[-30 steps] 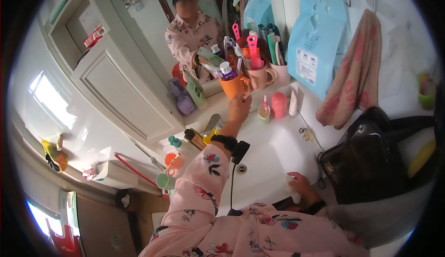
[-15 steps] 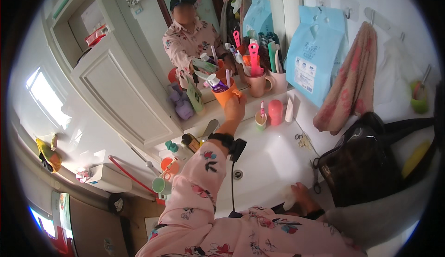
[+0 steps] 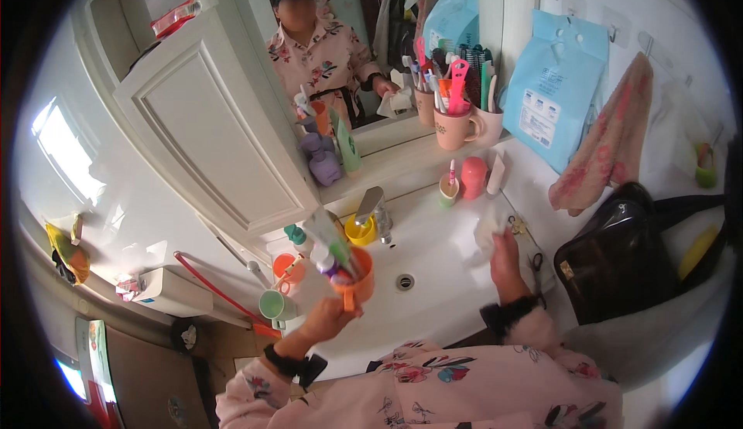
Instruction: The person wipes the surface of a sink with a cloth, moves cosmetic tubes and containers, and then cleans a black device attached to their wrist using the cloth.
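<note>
My left hand (image 3: 329, 319) is closed round the handle of an orange mug (image 3: 360, 282), held above the left part of the white sink (image 3: 445, 293). Several toothpaste tubes (image 3: 329, 255) stick up out of the mug, slightly blurred. Over the sink's right side, my right hand (image 3: 507, 263) grips a crumpled white tissue or cloth (image 3: 486, 235); which of the two I cannot tell. On the ledge below the mirror stands a pink mug (image 3: 455, 129) filled with toothbrushes and combs. The tap (image 3: 373, 205) lies beyond the orange mug, with a yellow cup (image 3: 360, 230) beside it.
A small cup (image 3: 449, 191), a red bottle (image 3: 474, 177) and a white tube line the sink's back edge. Scissors (image 3: 535, 265) lie on its right rim, near a black bag (image 3: 619, 266). A green cup (image 3: 276, 305) and pump bottle stand left. A towel (image 3: 607, 139) hangs right.
My left hand has brought the orange mug down from the ledge toward me, over the sink. My right hand has risen from the near edge with the white tissue or cloth.
</note>
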### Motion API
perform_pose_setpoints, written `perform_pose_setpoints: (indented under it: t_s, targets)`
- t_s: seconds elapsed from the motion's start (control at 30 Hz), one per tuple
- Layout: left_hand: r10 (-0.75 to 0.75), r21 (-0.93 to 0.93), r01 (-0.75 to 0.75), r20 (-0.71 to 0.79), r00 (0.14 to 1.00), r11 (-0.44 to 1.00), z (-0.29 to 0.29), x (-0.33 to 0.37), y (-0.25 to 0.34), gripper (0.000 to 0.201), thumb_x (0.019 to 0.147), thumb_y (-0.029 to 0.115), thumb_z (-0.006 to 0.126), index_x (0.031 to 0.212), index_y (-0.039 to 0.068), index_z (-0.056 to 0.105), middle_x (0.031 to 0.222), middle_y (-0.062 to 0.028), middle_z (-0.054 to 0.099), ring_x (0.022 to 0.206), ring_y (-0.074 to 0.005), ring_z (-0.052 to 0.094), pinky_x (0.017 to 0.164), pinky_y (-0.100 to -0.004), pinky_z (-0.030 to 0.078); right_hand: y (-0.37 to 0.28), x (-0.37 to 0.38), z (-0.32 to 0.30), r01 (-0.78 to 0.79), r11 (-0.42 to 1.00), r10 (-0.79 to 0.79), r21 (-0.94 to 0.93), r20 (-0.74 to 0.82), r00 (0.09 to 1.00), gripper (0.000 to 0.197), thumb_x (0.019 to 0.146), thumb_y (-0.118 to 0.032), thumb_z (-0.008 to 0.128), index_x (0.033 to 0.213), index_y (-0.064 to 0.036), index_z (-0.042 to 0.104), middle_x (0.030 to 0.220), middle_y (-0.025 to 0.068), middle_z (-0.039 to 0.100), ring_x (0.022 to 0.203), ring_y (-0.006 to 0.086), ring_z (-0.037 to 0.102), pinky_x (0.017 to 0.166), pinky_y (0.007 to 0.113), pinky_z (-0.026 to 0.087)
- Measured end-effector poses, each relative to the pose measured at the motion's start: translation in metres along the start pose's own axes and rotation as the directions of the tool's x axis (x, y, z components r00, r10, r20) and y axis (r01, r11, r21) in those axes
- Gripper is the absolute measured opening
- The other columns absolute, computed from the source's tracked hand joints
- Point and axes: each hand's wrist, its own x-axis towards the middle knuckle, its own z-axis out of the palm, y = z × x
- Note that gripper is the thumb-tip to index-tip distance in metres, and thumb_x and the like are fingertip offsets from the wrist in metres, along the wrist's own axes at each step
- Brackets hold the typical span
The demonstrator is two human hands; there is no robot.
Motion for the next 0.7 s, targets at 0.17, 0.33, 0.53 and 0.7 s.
perform_pose_setpoints:
  t_s: [0.17,0.33,0.53,0.7]
  targets:
    - [-0.135,-0.011,0.134,-0.076,0.988,0.991,0.032,-0.069,-0.054,0.013,0.08,0.017,0.056,0.08,0.004,0.059,0.071,-0.0145,0.059,0.069,-0.0329,0.057,0.061,-0.0372,0.046,0.015,0.074,0.12,0.458,0.61,-0.5,-0.646,0.134,0.855,0.037,0.079,-0.002,0.043,0.116,0.0012,0.041,0.104,0.0156,0.052,0.096,0.0252,0.05,0.083,0.034,0.038]
    - [-0.227,-0.093,0.213,-0.177,0.958,0.973,0.057,-0.108,-0.082,0.014,0.078,0.018,0.058,0.078,0.004,0.058,0.067,-0.0146,0.058,0.067,-0.0336,0.057,0.057,-0.0378,0.045,0.044,0.109,0.2,0.737,-0.111,-0.516,-0.666,0.673,0.53,0.029,0.079,-0.013,0.047,0.108,-0.0098,0.049,0.105,0.0122,0.052,0.1,0.0283,0.048,0.083,0.044,0.035]
    - [-0.266,-0.05,0.262,-0.245,0.932,0.964,0.078,-0.141,-0.096,0.014,0.077,0.017,0.06,0.075,0.004,0.058,0.067,-0.0134,0.059,0.066,-0.0321,0.058,0.055,-0.0369,0.046,0.028,0.127,0.182,0.719,-0.295,-0.22,-0.63,0.777,0.59,0.03,0.081,-0.028,0.05,0.102,-0.007,0.052,0.102,0.0069,0.054,0.098,0.0228,0.048,0.079,0.043,0.036]
    - [-0.304,-0.044,0.304,-0.28,0.911,0.952,0.091,-0.155,-0.111,0.014,0.077,0.018,0.06,0.075,0.004,0.058,0.068,-0.0129,0.059,0.064,-0.0319,0.059,0.054,-0.0371,0.046,0.047,0.108,0.188,0.747,-0.37,-0.261,-0.552,0.834,0.486,0.034,0.082,-0.031,0.049,0.106,-0.0068,0.051,0.113,0.011,0.051,0.1,0.0268,0.048,0.08,0.046,0.037]
